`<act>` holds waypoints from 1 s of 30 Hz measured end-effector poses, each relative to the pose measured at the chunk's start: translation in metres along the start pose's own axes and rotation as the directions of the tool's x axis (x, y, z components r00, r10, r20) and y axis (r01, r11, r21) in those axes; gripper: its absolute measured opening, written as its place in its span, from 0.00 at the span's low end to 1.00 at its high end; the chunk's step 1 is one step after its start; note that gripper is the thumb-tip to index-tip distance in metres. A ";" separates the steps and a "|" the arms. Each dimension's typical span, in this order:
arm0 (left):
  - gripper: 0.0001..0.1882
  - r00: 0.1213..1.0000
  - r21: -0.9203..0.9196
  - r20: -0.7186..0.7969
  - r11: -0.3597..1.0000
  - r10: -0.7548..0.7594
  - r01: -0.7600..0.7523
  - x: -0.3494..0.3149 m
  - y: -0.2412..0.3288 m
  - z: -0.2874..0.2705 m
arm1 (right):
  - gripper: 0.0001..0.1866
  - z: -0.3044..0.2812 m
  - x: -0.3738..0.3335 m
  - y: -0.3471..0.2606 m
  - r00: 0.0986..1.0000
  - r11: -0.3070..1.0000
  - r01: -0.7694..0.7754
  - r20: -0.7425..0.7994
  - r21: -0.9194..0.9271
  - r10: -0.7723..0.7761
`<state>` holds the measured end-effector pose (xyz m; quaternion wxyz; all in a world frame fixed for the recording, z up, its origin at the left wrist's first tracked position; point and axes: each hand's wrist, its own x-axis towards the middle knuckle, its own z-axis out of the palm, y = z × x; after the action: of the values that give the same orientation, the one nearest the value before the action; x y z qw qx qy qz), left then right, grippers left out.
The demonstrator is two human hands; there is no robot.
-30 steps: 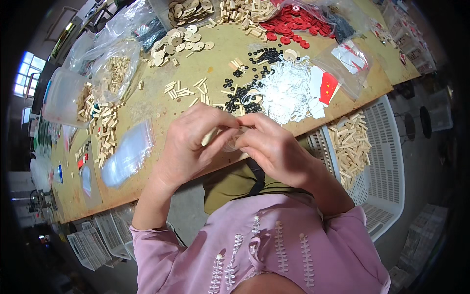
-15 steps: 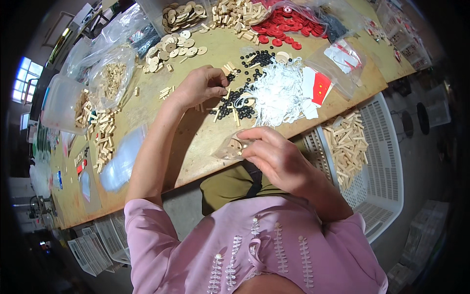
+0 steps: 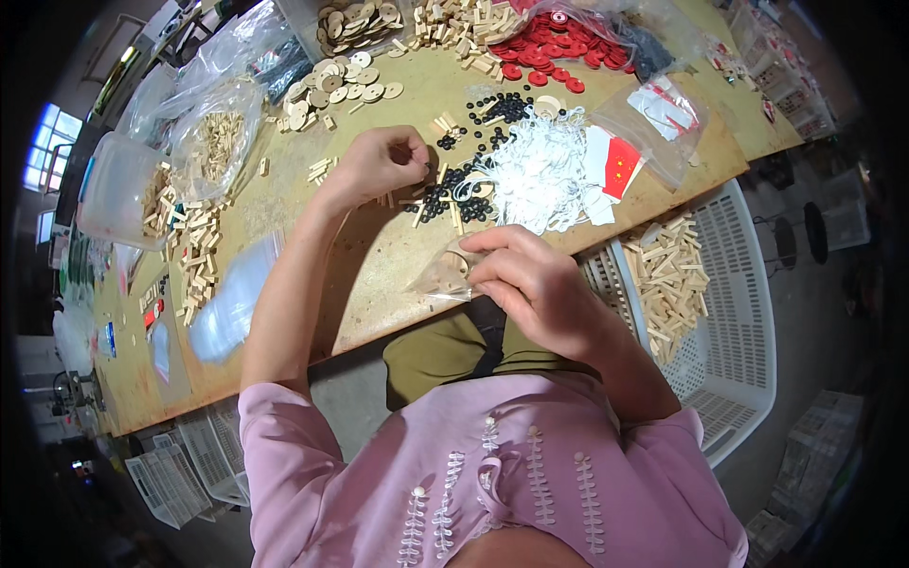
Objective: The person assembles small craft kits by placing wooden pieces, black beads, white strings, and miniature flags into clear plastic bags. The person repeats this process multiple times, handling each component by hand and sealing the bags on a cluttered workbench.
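My right hand [image 3: 544, 289] pinches a small clear plastic bag [image 3: 440, 276] by its upper side, over the table's near edge. Pale wooden pieces, one of them round, show through the film. Left of a loose heap of small black beads [image 3: 445, 201], my left hand [image 3: 381, 166] is held above the table with thumb and fingers pressed together. A tiny dark spot shows at its fingertips, too small to make out. Thin wooden sticks [image 3: 418, 216] lie among the beads. Right beside them is a pile of white cords [image 3: 540, 170].
Red-and-white flag cards [image 3: 620, 166] lie right of the cords. Wooden discs [image 3: 331, 90], wooden blocks [image 3: 454, 26] and red discs [image 3: 568, 47] are piled at the back. Flat plastic bags [image 3: 232, 312] lie at left. A white basket [image 3: 743, 312] with wooden blocks stands below the table's right edge.
My left hand has drawn a little left, away from the black beads, with its fingers closed. The bag in my right hand has tipped and risen slightly.
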<state>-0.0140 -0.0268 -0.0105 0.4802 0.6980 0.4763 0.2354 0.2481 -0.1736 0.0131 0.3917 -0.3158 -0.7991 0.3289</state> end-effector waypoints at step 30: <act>0.12 0.944 0.452 -0.048 0.850 0.328 -0.272 -0.034 -0.006 0.012 | 0.10 0.004 0.003 -0.014 0.998 0.998 0.027 0.048 0.054 -0.030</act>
<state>-0.0220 -0.0616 -0.0167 0.2373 0.8380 0.4308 0.2365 0.2394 -0.1807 0.0237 0.3852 -0.2858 -0.8037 0.3521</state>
